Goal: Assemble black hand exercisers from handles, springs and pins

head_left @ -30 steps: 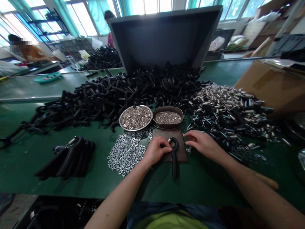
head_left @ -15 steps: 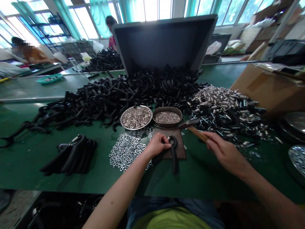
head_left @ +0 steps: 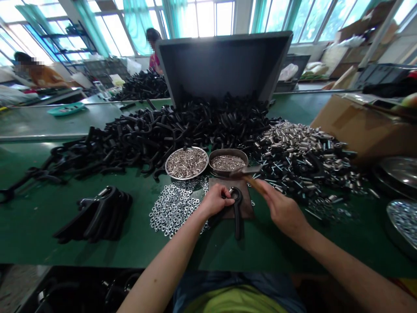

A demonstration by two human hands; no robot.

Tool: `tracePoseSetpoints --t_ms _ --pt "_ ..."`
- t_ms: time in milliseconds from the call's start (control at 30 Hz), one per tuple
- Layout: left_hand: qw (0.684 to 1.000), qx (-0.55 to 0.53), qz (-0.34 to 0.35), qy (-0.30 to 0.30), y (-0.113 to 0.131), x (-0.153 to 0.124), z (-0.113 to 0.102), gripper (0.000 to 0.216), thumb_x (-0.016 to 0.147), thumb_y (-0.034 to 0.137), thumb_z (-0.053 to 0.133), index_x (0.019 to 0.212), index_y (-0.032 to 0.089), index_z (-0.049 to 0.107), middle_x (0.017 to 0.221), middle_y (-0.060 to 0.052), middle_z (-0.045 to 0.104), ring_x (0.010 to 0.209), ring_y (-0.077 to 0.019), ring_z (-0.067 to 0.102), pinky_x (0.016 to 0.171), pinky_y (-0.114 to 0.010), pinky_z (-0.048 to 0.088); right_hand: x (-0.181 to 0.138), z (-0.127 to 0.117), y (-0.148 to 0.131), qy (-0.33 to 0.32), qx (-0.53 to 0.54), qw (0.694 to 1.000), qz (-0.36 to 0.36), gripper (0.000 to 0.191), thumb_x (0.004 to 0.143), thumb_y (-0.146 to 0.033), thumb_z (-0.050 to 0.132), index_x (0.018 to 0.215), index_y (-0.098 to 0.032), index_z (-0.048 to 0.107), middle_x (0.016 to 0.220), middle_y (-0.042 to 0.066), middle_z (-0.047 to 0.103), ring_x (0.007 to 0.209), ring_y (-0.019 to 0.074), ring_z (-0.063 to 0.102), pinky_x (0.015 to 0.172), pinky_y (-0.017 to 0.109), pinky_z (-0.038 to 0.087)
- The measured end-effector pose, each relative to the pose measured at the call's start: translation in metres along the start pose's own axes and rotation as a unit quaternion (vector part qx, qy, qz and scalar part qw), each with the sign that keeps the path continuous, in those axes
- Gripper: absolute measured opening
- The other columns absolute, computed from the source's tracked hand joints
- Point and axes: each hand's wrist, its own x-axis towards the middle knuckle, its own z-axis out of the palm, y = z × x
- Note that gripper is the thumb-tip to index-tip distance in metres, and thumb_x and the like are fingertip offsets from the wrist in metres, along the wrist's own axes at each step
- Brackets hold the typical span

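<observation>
My left hand (head_left: 216,200) is closed in a pinch at the ringed head of a black curved handle part (head_left: 237,217), steadying it on a dark metal plate (head_left: 249,204). A small silver cylinder shows at that head beside my fingertips. Wrapped round a wooden-handled hammer (head_left: 254,183), my right hand (head_left: 286,215) is to the right of the plate. The hammer's head hangs above the plate's far edge, just in front of the oval tin. Loose washers (head_left: 174,208) lie heaped to the left of the plate.
Behind the plate stand a round dish of pins (head_left: 186,163) and an oval tin (head_left: 228,150). Black parts (head_left: 146,134) pile up before a tipped grey bin (head_left: 224,65). Silver cylinders (head_left: 296,137) lie right, near a cardboard box (head_left: 358,126). Stacked handles (head_left: 97,213) sit left. Two people work beyond.
My right hand has brought the hammer leftward, so its head is nearer the plate and handle part. My left hand keeps its place on the part. The view has tilted slightly.
</observation>
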Motion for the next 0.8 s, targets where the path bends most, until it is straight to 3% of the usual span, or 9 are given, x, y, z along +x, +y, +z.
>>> tracePoseSetpoints --t_ms 100,167,267,433,467,533,633,733,800 --pt "0.998 0.045 0.026 0.028 0.004 -0.009 0.001 0.017 0.066 0.023 0.072 0.076 0.018 0.059 0.087 -0.001 0.056 0.084 -0.0171 0.052 0.078 -0.030 0.042 0.000 0.011 0.010 -0.100 -0.052 0.993 0.026 0.043 0.093 -0.027 0.033 0.134 -0.021 0.044 0.112 0.011 0.067 0.088 0.0252 0.068 0.073 0.039 0.055" --pt "0.987 0.114 0.061 0.095 0.006 -0.024 0.004 0.024 0.067 0.025 0.072 0.085 0.018 0.058 0.099 -0.005 0.055 0.096 -0.0214 0.051 0.084 -0.034 0.041 0.001 0.005 0.010 -0.111 -0.037 0.993 0.036 0.042 0.094 -0.027 0.034 0.134 -0.023 0.045 0.110 0.009 0.068 0.088 0.0243 0.068 0.074 0.039 0.055" --pt "0.956 0.212 0.088 0.182 0.002 -0.051 0.011 0.031 0.073 0.030 0.068 0.098 0.018 0.054 0.112 -0.010 0.051 0.102 -0.0241 0.049 0.087 -0.037 0.042 -0.002 -0.021 -0.006 -0.046 0.030 0.998 0.019 0.040 0.094 -0.027 0.036 0.132 -0.024 0.046 0.116 0.007 0.066 0.095 0.0216 0.066 0.081 0.037 0.054" --pt "0.941 0.290 0.080 0.156 -0.008 -0.072 0.022 0.011 0.087 0.025 0.049 0.091 0.018 0.055 0.089 -0.006 0.058 0.084 -0.0198 0.056 0.075 -0.031 0.046 -0.023 -0.040 -0.028 0.164 0.097 0.981 -0.043 0.047 0.093 -0.020 0.036 0.139 -0.024 0.035 0.109 0.008 0.068 0.070 0.0140 0.068 0.063 0.026 0.056" --pt "0.939 0.296 0.084 0.153 -0.008 -0.072 0.022 0.010 0.087 0.024 0.049 0.090 0.018 0.055 0.089 -0.007 0.059 0.085 -0.0197 0.056 0.076 -0.031 0.046 -0.027 -0.034 -0.026 0.164 0.079 0.981 -0.062 0.047 0.092 -0.019 0.036 0.139 -0.025 0.035 0.101 0.007 0.070 0.065 0.0139 0.068 0.059 0.025 0.056" --pt "0.939 0.298 0.087 0.149 -0.008 -0.069 0.023 0.009 0.085 0.023 0.050 0.088 0.017 0.056 0.089 -0.007 0.060 0.085 -0.0196 0.057 0.076 -0.031 0.047 -0.030 -0.020 -0.019 0.073 0.026 0.994 -0.082 0.046 0.091 -0.017 0.037 0.136 -0.027 0.039 0.092 0.004 0.072 0.063 0.0157 0.068 0.055 0.025 0.056" --pt "0.942 0.294 0.082 0.142 -0.008 -0.065 0.022 0.008 0.084 0.021 0.052 0.087 0.017 0.057 0.089 -0.007 0.060 0.085 -0.0199 0.057 0.076 -0.031 0.047 -0.029 -0.009 -0.012 -0.073 -0.009 0.996 -0.058 0.045 0.092 -0.019 0.036 0.134 -0.029 0.042 0.107 0.002 0.070 0.083 0.0191 0.070 0.068 0.031 0.058" --pt "0.943 0.294 0.077 0.136 -0.008 -0.065 0.021 0.009 0.083 0.022 0.052 0.087 0.016 0.057 0.089 -0.007 0.061 0.085 -0.0204 0.057 0.076 -0.031 0.047 -0.028 -0.012 -0.016 -0.014 0.028 0.999 -0.028 0.047 0.093 -0.021 0.034 0.140 -0.028 0.035 0.127 0.003 0.058 0.108 0.0195 0.061 0.088 0.034 0.053" --pt "0.944 0.294 0.074 0.131 -0.007 -0.065 0.020 0.010 0.082 0.022 0.052 0.088 0.016 0.057 0.091 -0.008 0.061 0.086 -0.0205 0.057 0.077 -0.031 0.047 -0.029 -0.011 -0.017 0.009 0.030 0.999 -0.027 0.049 0.093 -0.021 0.033 0.141 -0.027 0.032 0.127 0.004 0.059 0.108 0.0194 0.061 0.088 0.032 0.053"
